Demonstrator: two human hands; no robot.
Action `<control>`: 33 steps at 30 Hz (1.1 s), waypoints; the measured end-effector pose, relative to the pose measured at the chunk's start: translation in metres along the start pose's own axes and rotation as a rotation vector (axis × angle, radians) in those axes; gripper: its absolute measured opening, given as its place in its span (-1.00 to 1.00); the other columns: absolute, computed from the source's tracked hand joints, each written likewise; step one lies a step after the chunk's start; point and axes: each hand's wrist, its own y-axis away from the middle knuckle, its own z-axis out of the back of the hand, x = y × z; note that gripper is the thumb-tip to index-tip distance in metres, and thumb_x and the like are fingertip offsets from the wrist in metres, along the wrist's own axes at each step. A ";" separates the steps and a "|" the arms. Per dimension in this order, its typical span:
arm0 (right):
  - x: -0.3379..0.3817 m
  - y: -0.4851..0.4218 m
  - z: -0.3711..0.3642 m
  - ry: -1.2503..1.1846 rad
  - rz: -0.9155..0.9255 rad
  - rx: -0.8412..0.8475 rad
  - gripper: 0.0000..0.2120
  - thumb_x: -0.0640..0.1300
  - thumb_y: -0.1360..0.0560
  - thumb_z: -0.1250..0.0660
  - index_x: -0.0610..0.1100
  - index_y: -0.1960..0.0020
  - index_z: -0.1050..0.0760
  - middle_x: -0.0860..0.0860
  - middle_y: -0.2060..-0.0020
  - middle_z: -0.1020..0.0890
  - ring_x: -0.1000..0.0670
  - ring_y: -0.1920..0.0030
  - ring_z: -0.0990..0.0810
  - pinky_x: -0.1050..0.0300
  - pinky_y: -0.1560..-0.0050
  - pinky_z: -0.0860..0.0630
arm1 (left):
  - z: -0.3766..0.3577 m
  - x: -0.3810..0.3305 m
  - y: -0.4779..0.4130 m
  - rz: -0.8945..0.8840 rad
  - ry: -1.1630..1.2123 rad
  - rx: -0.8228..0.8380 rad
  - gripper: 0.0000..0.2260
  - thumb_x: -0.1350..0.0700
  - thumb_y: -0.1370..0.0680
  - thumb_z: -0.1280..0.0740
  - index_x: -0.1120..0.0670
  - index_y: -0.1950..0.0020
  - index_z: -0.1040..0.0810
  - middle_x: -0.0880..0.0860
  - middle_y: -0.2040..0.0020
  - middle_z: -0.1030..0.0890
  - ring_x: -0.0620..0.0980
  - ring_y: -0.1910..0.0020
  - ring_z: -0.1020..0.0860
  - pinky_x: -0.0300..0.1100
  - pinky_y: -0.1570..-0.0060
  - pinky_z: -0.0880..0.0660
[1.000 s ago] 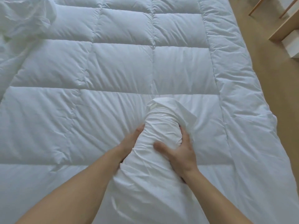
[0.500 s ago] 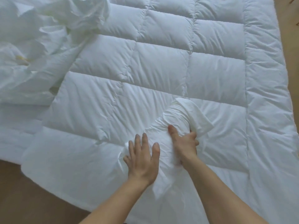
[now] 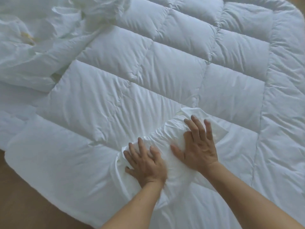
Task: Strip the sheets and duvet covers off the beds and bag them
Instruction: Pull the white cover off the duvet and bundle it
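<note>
The duvet [image 3: 165, 71] lies spread out ahead, and a rolled bundle of cloth [image 3: 167, 142] sits on its near part. The left hand [image 3: 146, 164] rests on the bundle's near end and the right hand [image 3: 198, 146] on its far end. A heap of loose linen [image 3: 41, 38] lies at the far left, and the floor [image 3: 24, 204] shows at the near left.

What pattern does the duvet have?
Plain white duvet, quilted in large rectangular boxes; head view.

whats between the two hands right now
Head view: a wrinkled strip of the bunched white cloth lies between the left hand and right hand; both press flat on it.
</note>
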 end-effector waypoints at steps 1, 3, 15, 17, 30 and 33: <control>-0.007 -0.010 -0.005 -0.059 0.093 -0.013 -0.48 0.24 -0.43 -0.32 -0.25 0.00 -0.52 -0.18 -0.38 -0.41 -0.23 -0.49 -0.27 -0.45 -0.41 -0.14 | -0.002 0.003 -0.006 -0.013 0.023 -0.022 -0.28 -0.31 -0.47 0.22 -0.13 -0.62 -0.08 -0.01 -0.64 0.02 0.01 -0.61 0.16 0.26 -0.46 0.09; -0.019 -0.033 -0.013 -0.137 0.204 0.097 -0.26 0.32 -0.36 -0.34 -0.12 -0.37 -0.38 -0.10 -0.51 -0.25 -0.22 -0.56 -0.14 -0.53 -0.42 -0.03 | -0.007 0.009 -0.016 -0.023 0.039 -0.051 -0.20 -0.34 -0.42 0.23 -0.07 -0.63 -0.04 0.01 -0.65 0.03 0.00 -0.61 0.16 0.23 -0.48 0.14; -0.039 -0.049 -0.058 -0.577 -0.476 0.972 0.24 0.73 0.03 -0.24 0.42 -0.53 0.17 0.20 -0.60 0.20 -0.03 -0.61 0.10 -0.21 -0.52 -0.15 | -0.004 0.022 -0.054 0.170 -0.195 0.153 -0.06 -0.65 -0.19 0.29 -0.38 -0.56 0.15 -0.01 -0.62 0.27 0.22 -0.56 0.34 0.45 -0.38 0.02; -0.036 -0.051 -0.055 -0.579 -0.540 0.991 0.27 0.74 0.06 -0.25 0.42 -0.53 0.17 0.16 -0.61 0.18 -0.04 -0.61 0.00 -0.15 -0.52 -0.17 | 0.002 0.016 -0.055 0.226 -0.171 0.206 -0.06 -0.65 -0.18 0.21 -0.40 -0.55 0.15 -0.05 -0.62 0.23 0.21 -0.57 0.31 0.47 -0.37 0.02; -0.017 0.004 -0.037 -0.827 -0.840 0.809 0.27 0.65 0.11 -0.41 0.45 -0.51 0.03 0.03 -0.40 -0.34 0.00 -0.37 -0.38 0.07 -0.29 -0.32 | 0.016 0.036 -0.041 0.167 0.104 0.208 0.09 -0.62 -0.14 -0.20 -0.16 -0.59 -0.12 0.15 -0.43 -0.37 0.17 -0.36 -0.42 0.01 -0.30 -0.36; -0.008 0.016 -0.028 -0.903 -0.857 0.803 0.27 0.61 0.11 -0.45 0.54 -0.46 0.13 0.10 -0.33 -0.25 0.07 -0.26 -0.33 0.12 -0.23 -0.27 | 0.018 0.045 -0.037 0.093 0.207 0.241 0.12 -0.58 -0.10 -0.25 -0.12 -0.59 -0.15 0.15 -0.43 -0.39 0.15 -0.38 -0.41 0.01 -0.38 -0.36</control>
